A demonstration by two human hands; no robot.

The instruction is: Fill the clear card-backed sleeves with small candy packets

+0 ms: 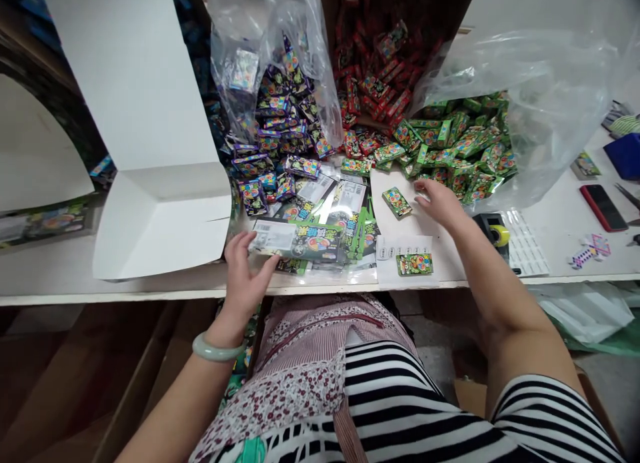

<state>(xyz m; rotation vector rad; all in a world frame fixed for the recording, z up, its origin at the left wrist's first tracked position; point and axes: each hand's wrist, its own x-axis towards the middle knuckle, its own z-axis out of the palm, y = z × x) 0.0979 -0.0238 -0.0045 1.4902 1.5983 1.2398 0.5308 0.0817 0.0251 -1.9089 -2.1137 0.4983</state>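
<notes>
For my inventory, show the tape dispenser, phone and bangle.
Tape dispenser (499, 235), head view, on its yellow roll.
Phone (603, 207), head view, on its screen.
Green bangle (218, 348), head view, on its band.

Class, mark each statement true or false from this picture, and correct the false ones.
1. A bangle circles the left hand's wrist. True.
2. The right hand grips a small green box. False: the box lies on white paper, apart from the hand.
3. Red packets lie between purple packets and green packets. True.
4. The phone lies at the table's left end. False: it lies at the right end.
5. The left hand touches a flat green packet. True.
</notes>
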